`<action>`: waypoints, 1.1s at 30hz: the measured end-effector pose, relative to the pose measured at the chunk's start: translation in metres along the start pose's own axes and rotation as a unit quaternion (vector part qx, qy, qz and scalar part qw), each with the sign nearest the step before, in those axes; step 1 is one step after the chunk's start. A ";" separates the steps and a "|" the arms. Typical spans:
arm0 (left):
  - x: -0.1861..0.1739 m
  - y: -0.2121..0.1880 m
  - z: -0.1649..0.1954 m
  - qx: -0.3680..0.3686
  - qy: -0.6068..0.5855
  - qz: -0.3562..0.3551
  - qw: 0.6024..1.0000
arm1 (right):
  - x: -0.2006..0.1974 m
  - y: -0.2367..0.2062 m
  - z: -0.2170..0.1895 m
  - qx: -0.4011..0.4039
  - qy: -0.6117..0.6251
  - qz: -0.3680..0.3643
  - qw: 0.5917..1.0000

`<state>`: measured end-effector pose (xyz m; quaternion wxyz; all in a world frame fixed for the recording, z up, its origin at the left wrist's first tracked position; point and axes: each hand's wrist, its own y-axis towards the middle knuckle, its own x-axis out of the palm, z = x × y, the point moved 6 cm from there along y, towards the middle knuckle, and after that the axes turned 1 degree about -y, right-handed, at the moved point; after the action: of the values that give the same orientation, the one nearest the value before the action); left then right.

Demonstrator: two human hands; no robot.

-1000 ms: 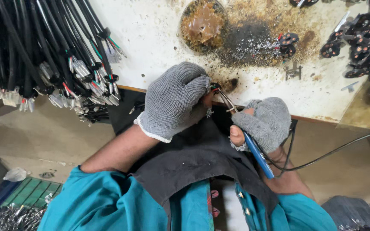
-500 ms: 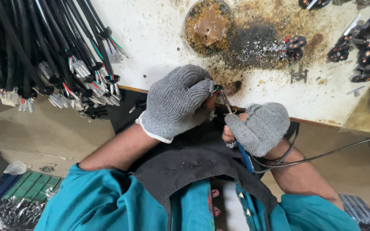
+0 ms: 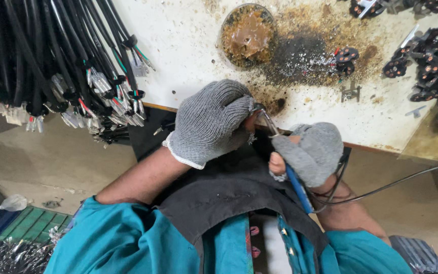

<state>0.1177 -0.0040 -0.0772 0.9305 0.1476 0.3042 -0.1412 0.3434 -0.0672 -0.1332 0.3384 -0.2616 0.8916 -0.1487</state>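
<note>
Both my hands wear grey knit gloves and meet at the near edge of a stained white bench (image 3: 188,45). My left hand (image 3: 211,122) is closed around a small part with thin wire ends that stick out by the thumb; the part itself is hidden. My right hand (image 3: 313,152) grips a blue-handled soldering iron (image 3: 296,186), its metal tip (image 3: 268,122) resting against the wire ends at my left thumb. The iron's black cord (image 3: 396,182) trails off to the right.
A bundle of black cables (image 3: 51,61) with stripped coloured wires hangs over the bench's left edge. A round tin of brown paste (image 3: 247,35) sits beside a burnt patch. Black round connectors (image 3: 432,50) are heaped at the right. A dark apron covers my lap.
Both hands drew slightly closer together and the view shifted a little. The iron's tip stays at the wire ends by my left thumb.
</note>
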 end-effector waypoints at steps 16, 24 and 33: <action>0.001 0.000 -0.002 -0.007 -0.010 -0.010 1.000 | 0.008 0.013 -0.017 -0.112 -0.003 -0.090 0.990; 0.002 -0.002 0.000 -0.002 0.006 -0.007 1.000 | 0.001 0.007 -0.017 -0.066 -0.080 -0.078 0.992; 0.003 -0.002 -0.002 -0.003 0.007 -0.012 1.000 | -0.009 0.000 -0.058 -0.373 -0.192 0.090 0.903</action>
<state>0.1185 -0.0059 -0.0809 0.9271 0.1419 0.3125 -0.1507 0.3098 -0.0568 -0.0864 0.3921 -0.3110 0.8195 0.2791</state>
